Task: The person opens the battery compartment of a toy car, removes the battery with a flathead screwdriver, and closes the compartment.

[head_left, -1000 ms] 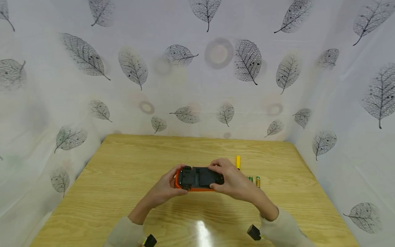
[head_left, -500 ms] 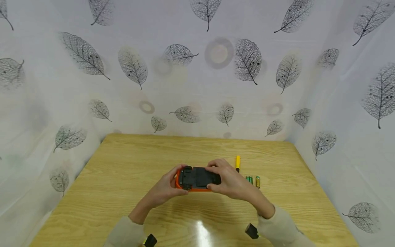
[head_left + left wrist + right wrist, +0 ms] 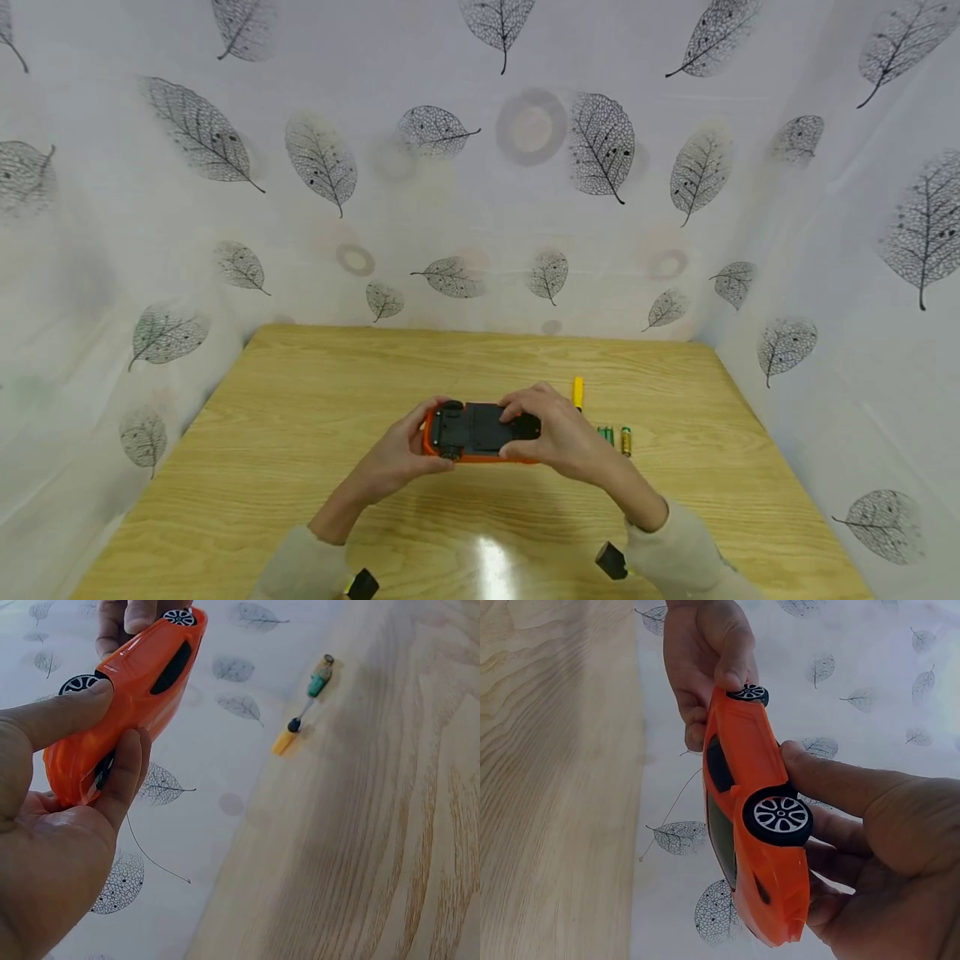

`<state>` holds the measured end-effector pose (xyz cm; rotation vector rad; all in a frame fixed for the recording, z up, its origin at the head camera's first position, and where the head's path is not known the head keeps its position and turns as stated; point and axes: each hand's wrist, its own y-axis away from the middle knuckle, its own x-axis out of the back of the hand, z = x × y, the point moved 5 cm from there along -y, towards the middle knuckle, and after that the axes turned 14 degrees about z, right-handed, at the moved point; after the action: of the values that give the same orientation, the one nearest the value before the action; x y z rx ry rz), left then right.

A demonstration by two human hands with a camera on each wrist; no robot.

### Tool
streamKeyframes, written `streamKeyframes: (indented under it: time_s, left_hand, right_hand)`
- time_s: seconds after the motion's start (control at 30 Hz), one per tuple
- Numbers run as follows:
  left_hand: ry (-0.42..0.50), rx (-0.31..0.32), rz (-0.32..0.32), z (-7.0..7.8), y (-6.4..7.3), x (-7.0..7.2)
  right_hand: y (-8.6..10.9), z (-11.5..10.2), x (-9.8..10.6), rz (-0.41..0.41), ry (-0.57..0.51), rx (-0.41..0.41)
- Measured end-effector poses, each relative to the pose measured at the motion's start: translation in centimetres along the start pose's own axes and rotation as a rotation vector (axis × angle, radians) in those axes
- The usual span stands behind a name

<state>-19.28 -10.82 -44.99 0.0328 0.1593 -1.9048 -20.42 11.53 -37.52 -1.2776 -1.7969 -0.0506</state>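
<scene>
An orange toy car [image 3: 480, 459] is held upside down above the table, its black underside [image 3: 486, 429] facing up in the head view. My left hand [image 3: 397, 454] grips one end, thumb on the near side and fingers round the far side. Across the other end, my right hand [image 3: 562, 433] spans the underside with thumb and fingers, resting at a flat black panel. The right wrist view shows the right thumb along the side of the car [image 3: 754, 750], beside a silver-spoked wheel [image 3: 780, 815]. A thin wire [image 3: 154, 851] trails from the car.
Beyond my right hand lies a yellow-handled screwdriver [image 3: 578, 392]. Green batteries [image 3: 606, 436] and a gold-and-green battery [image 3: 626, 442] lie to the right on the wooden table [image 3: 337, 375]. White leaf-print sheeting [image 3: 480, 208] encloses the back and sides.
My right hand has shifted slightly left along the underside, and its fingers have moved on the black panel. The panel's edge stands out less than half a second ago. My left hand keeps its grip.
</scene>
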Motion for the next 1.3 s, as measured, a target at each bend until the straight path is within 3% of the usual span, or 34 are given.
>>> streamKeyframes:
  time_s: [0.53,0.8,0.97,1.17,1.3]
  left_hand:
    - [0.037,-0.013,-0.009,-0.1,0.2,0.2]
    - [0.055,-0.040,0.033,0.0,-0.1,0.1]
    - [0.042,-0.059,0.036,0.0,-0.2,-0.1]
    - [0.038,-0.061,0.020,-0.1,-0.2,-0.1]
    - [0.055,-0.039,0.016,-0.2,-0.1,0.1]
  right_hand:
    - [0.8,0.6,-0.3,0.130,0.015,0.131]
    - [1.6,1.5,-1.2,0.219,0.001,0.009]
    - [1.7,1.2,-1.2,0.245,-0.011,-0.012]
    - [1.7,1.3,-0.7,0.211,-0.025,-0.026]
    - [2.3,2.1,-0.1,0.174,-0.137,-0.063]
